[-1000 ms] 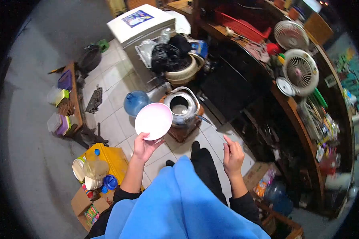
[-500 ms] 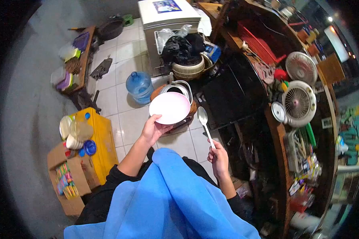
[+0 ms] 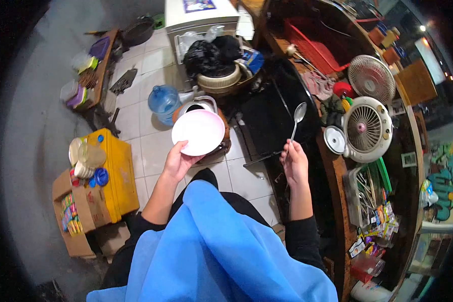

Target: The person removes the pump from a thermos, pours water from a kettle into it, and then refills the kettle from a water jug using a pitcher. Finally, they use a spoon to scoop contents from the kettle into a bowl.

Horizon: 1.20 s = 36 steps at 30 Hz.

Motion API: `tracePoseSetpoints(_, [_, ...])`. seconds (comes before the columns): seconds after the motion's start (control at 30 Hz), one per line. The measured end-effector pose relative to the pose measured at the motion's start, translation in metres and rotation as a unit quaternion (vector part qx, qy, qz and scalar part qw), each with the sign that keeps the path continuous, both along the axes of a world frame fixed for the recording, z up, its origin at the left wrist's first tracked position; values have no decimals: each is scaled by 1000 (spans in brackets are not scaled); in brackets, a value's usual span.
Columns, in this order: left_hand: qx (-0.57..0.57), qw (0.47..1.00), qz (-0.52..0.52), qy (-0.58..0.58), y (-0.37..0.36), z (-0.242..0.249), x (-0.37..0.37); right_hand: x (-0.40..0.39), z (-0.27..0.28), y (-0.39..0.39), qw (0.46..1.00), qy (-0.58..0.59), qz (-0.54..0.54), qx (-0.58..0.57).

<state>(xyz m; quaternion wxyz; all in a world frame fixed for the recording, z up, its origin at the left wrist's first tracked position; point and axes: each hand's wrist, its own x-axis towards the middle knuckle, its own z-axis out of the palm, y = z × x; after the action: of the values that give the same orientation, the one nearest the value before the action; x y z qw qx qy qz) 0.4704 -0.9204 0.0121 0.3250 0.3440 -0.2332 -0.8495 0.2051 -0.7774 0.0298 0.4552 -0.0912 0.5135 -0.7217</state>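
Observation:
My left hand [image 3: 178, 160] grips the near edge of a white plate [image 3: 200, 132] with a pinkish rim, its thumb lying on top. The plate covers part of a metal kettle [image 3: 199, 103] behind it. My right hand [image 3: 294, 157] is closed around the handle of a metal spoon [image 3: 299, 114], whose bowl points up and away from me. The spoon is apart from the plate, in front of a black flat-topped object [image 3: 261, 118]. A blue cloth [image 3: 221, 246] hangs down over my front.
A blue water jug [image 3: 163, 103] stands on the tiled floor [image 3: 151, 146]. To the left are a yellow box [image 3: 117, 176] and a cardboard box [image 3: 90, 209]. On the right, a wooden counter [image 3: 341, 201] carries fans [image 3: 366, 128] and a container of utensils [image 3: 360, 196].
My right hand has moved up and to the right with the spoon, which now tilts the other way. My left hand and the plate appear slightly further left as the view shifts.

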Motion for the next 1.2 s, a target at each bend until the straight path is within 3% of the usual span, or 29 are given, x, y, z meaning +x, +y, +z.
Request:
tracePoseSetpoints(0.1, [8, 1000, -18, -22, -1, 11, -20, -20, 13, -9, 996, 78, -47, 6])
tracePoseSetpoints(0.27, [11, 989, -147, -25, -21, 16, -87, -45, 15, -2, 975, 150, -161, -42])
tracePoseSetpoints(0.33, [18, 979, -199, -29, -25, 21, -130, -59, 20, 18, 946, 218, -233, -61])
tracePoseSetpoints(0.37, [7, 970, -240, -24, -27, 25, -153, -70, 22, 34, 909, 300, -290, -5])
tracePoseSetpoints(0.4, [-8, 961, -274, -17, -29, 28, -172, -82, 30, 54, 852, 372, -361, 73])
tracePoseSetpoints(0.43, [-24, 951, -306, -42, -34, 22, -189, -92, 40, 81, 712, 504, -434, 222])
tracePoseSetpoints(0.47, [-6, 947, -316, -47, -28, 33, -210, -113, 29, 116, 621, 525, -530, 241])
tracePoseSetpoints(0.5, [-10, 934, -353, -47, -28, 32, -227, -120, 31, 156, 564, 504, -546, 361])
tracePoseSetpoints(0.53, [-8, 922, -385, -51, -27, 31, -242, -121, 46, 182, 424, 544, -531, 492])
tracePoseSetpoints(0.6, [-1, 907, -419, -35, -16, 25, -274, -127, 41, 238, 325, 567, -375, 657])
tracePoseSetpoints(0.63, [2, 905, -425, -35, -7, 27, -287, -135, 40, 250, 327, 566, -371, 659])
tracePoseSetpoints(0.7, [11, 894, -448, -22, 16, 29, -305, -140, 34, 269, 317, 648, -255, 643])
tracePoseSetpoints(0.73, [13, 889, -458, -3, 28, 29, -312, -144, 32, 271, 357, 623, -226, 659])
tracePoseSetpoints(0.87, [30, 888, -459, -14, 77, 36, -316, -178, 11, 278, 429, 626, -166, 629])
tracePoseSetpoints(0.93, [49, 908, -417, -14, 99, 35, -305, -178, 13, 254, 372, 677, -259, 581])
tracePoseSetpoints(1.0, [38, 912, -408, -21, 111, 25, -291, -170, 11, 237, 446, 697, -306, 470])
tracePoseSetpoints(1.07, [35, 931, -361, -30, 120, 15, -269, -147, 12, 198, 566, 703, -288, 321])
tracePoseSetpoints(1.13, [58, 954, -292, -26, 126, 6, -237, -116, 4, 156, 754, 605, -184, 177])
tracePoseSetpoints(1.2, [66, 977, -197, -53, 128, 12, -200, -87, -8, 117, 874, 471, -56, 101])
